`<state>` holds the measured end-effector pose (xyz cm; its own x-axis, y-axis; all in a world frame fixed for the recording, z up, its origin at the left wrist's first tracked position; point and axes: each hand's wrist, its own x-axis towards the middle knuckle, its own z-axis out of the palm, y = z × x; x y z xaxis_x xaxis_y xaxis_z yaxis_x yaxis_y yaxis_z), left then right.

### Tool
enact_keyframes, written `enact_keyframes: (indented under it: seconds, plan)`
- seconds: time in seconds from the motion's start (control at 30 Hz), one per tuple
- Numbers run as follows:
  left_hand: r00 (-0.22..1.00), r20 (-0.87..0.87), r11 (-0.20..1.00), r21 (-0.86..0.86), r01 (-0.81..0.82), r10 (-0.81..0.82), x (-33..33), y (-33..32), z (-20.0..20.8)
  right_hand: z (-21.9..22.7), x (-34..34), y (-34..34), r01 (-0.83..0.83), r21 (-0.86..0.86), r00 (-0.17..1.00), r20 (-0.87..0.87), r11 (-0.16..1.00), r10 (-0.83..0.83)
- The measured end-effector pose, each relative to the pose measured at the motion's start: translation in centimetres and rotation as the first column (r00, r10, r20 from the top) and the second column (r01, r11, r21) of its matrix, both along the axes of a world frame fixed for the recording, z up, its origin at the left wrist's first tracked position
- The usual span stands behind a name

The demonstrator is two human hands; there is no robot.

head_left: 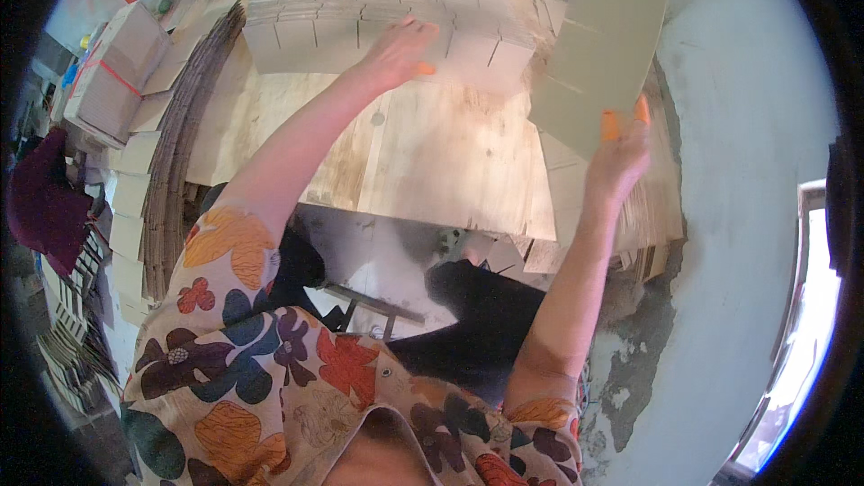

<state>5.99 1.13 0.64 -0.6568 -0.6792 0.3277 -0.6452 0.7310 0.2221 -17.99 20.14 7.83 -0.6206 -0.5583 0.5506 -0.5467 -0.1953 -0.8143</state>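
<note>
Right hand (pixel 621 157): grip closed on a slotted cardboard sheet (pixel 605 40), held near its lower right corner, orange covers (pixel 611 124) on the fingertips. The sheet extends upward and to the left from that grip, above the right end of the counter (pixel 450 153); its long axis runs away from the person, leaning slightly right, far end cut off by the view. Left hand (pixel 400 47): grip open, thumb apart, nothing seen held, at the slotted cardboard stack (pixel 310 27) — contact cannot be confirmed. That stack lies left of the sheet — long axis roughly crosswise to it — with the left hand nearer.
</note>
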Motion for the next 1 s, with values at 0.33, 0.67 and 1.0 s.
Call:
enact_keyframes:
  seconds: [0.33, 0.67, 1.0]
  plan:
    - [0.996, 0.08, 0.972, -0.236, -0.017, 0.037, -7.1, -6.0, -3.2, -2.3, 2.6, -2.6, 0.126, 0.226, 0.959, -0.278, 0.966, -0.06]
    - [0.989, 0.07, 0.987, -0.085, 0.133, -0.128, -6.5, -3.9, -1.6, -2.8, 3.0, -2.6, 0.156, 0.248, 0.903, -0.429, 0.956, -0.036]
    - [0.967, 0.047, 0.963, -0.091, 0.255, -0.251, -6.3, 0.4, -0.7, -4.3, 3.0, -2.2, 0.135, 0.459, 0.877, -0.468, 0.878, 0.11]
